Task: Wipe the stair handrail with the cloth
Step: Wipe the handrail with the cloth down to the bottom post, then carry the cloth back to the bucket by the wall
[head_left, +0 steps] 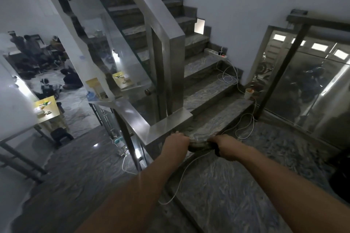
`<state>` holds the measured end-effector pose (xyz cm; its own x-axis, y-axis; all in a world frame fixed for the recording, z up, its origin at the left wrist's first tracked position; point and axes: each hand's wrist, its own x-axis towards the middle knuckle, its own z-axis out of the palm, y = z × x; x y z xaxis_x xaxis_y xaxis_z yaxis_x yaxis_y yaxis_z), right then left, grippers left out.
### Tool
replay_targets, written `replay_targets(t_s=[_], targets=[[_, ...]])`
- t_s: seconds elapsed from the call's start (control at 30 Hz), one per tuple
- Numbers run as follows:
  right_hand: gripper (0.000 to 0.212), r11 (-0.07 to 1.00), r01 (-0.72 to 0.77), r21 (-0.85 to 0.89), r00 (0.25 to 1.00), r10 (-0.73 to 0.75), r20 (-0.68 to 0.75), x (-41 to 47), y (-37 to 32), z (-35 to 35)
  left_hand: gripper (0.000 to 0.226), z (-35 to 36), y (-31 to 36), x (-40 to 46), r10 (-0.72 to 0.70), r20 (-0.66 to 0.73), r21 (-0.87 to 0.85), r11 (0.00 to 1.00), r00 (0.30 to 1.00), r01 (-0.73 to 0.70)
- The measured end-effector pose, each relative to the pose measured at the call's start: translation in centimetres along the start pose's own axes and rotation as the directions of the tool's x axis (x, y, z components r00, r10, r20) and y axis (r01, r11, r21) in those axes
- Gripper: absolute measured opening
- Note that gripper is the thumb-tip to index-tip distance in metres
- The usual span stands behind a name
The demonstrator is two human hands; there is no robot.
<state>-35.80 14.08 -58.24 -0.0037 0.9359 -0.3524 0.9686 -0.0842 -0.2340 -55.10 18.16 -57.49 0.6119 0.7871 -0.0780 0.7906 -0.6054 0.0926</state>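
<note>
Dark cloth (198, 146) blurred between both hands, fingers hidden.

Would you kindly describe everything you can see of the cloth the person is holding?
The cloth is a dull grey-brown piece, stretched out roughly level between the left hand and the right hand, each gripping one end. It sags a little in the middle and looks soft and crumpled. It hangs just below the near end of the metal handrail, above the patterned floor. Dim light hides its weave, and I cannot tell whether it touches the rail.
</note>
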Motion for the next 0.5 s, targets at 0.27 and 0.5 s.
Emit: replay_targets(t_s=[0.27,0.5], targets=[[0.036,0.958,-0.085,0.274,0.988,0.117,-0.103,-4.3,5.2,-3.3,0.02,-1.8,3.6,0.5,-0.095,0.073,-0.306,0.945,0.993,0.113],[0.022,0.923,-0.055,0.38,0.974,0.134,-0.184,-6.8,8.6,-6.5,0.032,-5.5,5.1,1.7,0.027,0.186,-0.502,0.862,0.982,0.072]])
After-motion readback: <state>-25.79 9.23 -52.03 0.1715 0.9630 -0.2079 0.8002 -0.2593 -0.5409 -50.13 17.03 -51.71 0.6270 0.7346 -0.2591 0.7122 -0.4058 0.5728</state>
